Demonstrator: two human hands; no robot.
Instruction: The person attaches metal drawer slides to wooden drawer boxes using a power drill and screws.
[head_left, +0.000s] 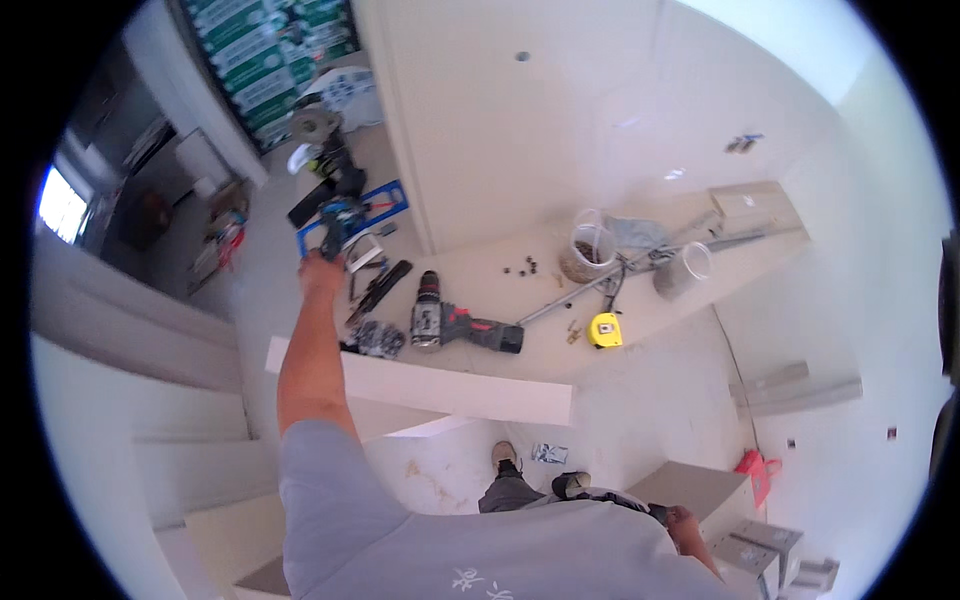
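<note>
My left hand (pixel 320 267) reaches to the far left of the worktop (pixel 540 365), closed on the dark handle of a blue-and-black power tool (pixel 343 212). A blue rectangular frame (pixel 385 203) lies around that tool, with black hand tools (pixel 380 290) nearby. Right of these a grey-and-black drill (pixel 455 325) lies on its side. Farther right are small dark fittings (pixel 520 268), two clear plastic tubs (pixel 585 262) (pixel 682 272), a long metal rod (pixel 550 305) and a yellow tape measure (pixel 605 330). My right hand (pixel 683 530) is at my waist, closed around a dark item (pixel 657 513).
A cream panel wall (pixel 620 110) backs the worktop. A doorway (pixel 150 170) opens at the left, beside a green-patterned covering (pixel 260 60). Below the worktop are my shoes, cardboard boxes (pixel 690 485) and a red bag (pixel 755 480). Metal brackets (pixel 760 550) sit at the lower right.
</note>
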